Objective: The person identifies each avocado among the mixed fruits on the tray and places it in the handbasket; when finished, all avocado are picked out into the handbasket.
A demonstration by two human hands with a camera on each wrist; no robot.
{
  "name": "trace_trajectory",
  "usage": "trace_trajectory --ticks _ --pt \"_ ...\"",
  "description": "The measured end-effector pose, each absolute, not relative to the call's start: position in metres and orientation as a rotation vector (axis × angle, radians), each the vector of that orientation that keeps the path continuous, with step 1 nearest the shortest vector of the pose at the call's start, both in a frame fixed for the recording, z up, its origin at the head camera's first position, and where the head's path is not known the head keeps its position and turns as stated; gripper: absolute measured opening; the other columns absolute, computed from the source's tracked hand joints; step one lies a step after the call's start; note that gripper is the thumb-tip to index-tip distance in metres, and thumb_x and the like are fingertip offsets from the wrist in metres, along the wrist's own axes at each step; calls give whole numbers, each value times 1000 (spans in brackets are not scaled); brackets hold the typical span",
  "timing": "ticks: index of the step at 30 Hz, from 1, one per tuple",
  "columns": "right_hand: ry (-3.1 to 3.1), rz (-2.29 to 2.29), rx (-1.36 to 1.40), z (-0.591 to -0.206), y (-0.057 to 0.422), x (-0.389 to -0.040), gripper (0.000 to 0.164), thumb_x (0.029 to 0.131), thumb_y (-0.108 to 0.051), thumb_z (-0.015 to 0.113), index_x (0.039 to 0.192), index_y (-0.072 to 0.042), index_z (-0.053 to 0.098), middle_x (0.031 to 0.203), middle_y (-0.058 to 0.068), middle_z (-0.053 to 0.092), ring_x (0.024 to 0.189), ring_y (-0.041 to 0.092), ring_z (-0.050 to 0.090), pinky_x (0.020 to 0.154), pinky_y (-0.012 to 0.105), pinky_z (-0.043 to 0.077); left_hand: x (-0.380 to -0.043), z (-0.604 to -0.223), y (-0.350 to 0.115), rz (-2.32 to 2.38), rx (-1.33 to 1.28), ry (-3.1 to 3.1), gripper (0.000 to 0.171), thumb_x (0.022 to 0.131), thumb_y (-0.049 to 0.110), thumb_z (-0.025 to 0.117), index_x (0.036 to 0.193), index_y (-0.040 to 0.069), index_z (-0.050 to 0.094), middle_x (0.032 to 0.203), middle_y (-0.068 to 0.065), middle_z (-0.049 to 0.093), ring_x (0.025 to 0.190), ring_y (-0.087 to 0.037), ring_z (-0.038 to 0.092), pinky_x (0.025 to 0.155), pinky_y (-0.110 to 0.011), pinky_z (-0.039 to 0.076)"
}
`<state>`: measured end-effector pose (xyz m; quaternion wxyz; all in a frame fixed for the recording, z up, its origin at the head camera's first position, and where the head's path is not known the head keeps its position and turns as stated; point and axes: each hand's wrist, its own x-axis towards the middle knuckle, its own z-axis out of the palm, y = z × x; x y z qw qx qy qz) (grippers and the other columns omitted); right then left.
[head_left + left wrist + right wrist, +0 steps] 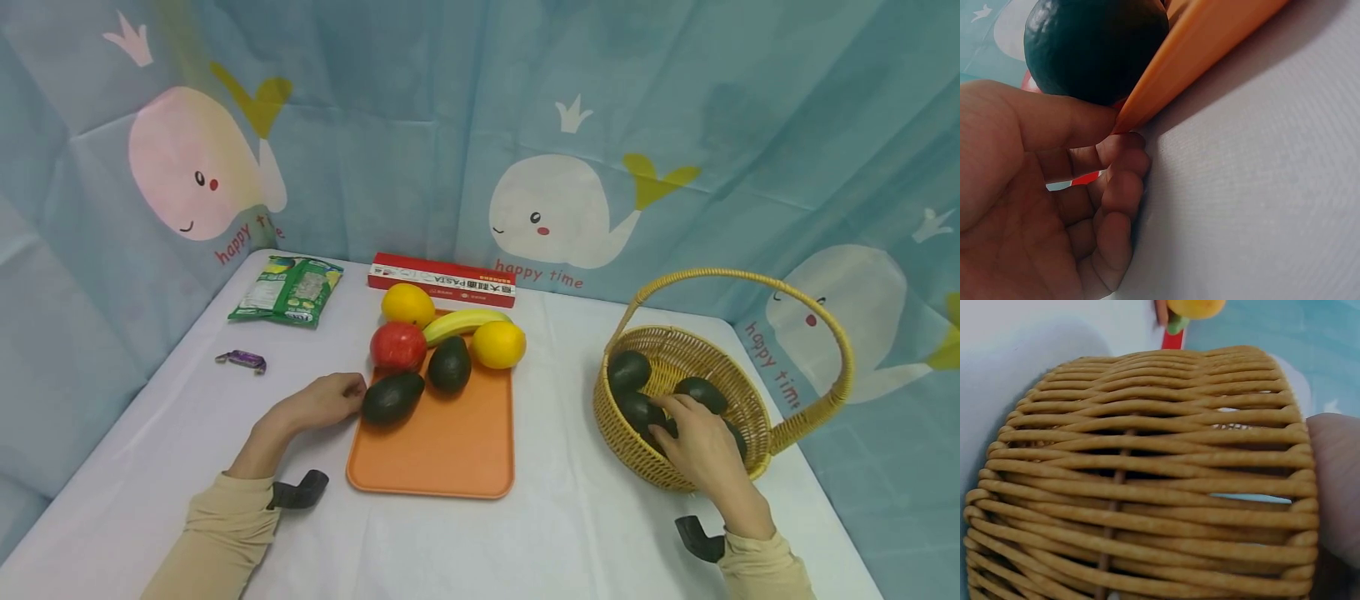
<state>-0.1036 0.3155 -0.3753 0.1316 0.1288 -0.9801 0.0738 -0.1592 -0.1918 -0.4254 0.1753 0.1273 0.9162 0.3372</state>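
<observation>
In the head view an orange tray (pixel 442 454) lies mid-table. My left hand (pixel 321 405) is at its left edge; the left wrist view shows thumb and fingers pinching the tray's rim (pixel 1175 65), beside an avocado (pixel 1094 47). Two avocados, one at the left (pixel 392 398), one in the middle (pixel 450 365), share the tray with a red fruit (pixel 398 347), a banana (pixel 461 324) and two yellow fruits (pixel 498 344). My right hand (pixel 701 446) reaches inside a wicker basket (pixel 626 446) of several avocados (pixel 628 372), fingers curled over one partly hidden beneath it.
Behind the tray is a red pasta box (pixel 442 279). A green snack bag (pixel 288 290) and a purple-wrapped candy (pixel 243 359) lie on the left. The basket's tall handle (pixel 832 333) arches over its opening. A blue whale-print curtain (pixel 420 125) encloses the table.
</observation>
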Motion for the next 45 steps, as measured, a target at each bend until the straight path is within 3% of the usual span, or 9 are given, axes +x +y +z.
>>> trace_trajectory --ticks 15,25,39,45 --pt "-2918 249 310 -374 315 -104 40 79 -10 77 116 -1 64 102 18 68 83 33 67 68 48 53 -159 -426 -192 955 367 2604 9 90 14 52 87 7 58 77 -3 52 76 -16 48 69 -30 36" --pt "-2843 280 313 -373 303 -106 40 85 -13 72 121 -1 61 113 22 65 96 40 64 76 55 52 -158 -425 -191 953 353 2597 9 90 13 52 87 7 58 78 -3 52 78 -17 48 69 -31 37" --pt "-2490 421 636 -372 246 -117 43 82 -9 72 122 -1 61 125 19 60 111 37 60 87 53 50 -159 -424 -191 948 355 2599 9 89 13 52 88 6 58 78 -4 52 78 -18 48 69 -31 37" --pt "-2511 350 714 -379 217 -120 48 80 -16 76 124 -8 60 126 15 60 110 32 61 88 49 52 -159 -426 -192 954 365 2601 9 89 13 52 87 6 58 78 -4 53 77 -17 48 69 -31 37"
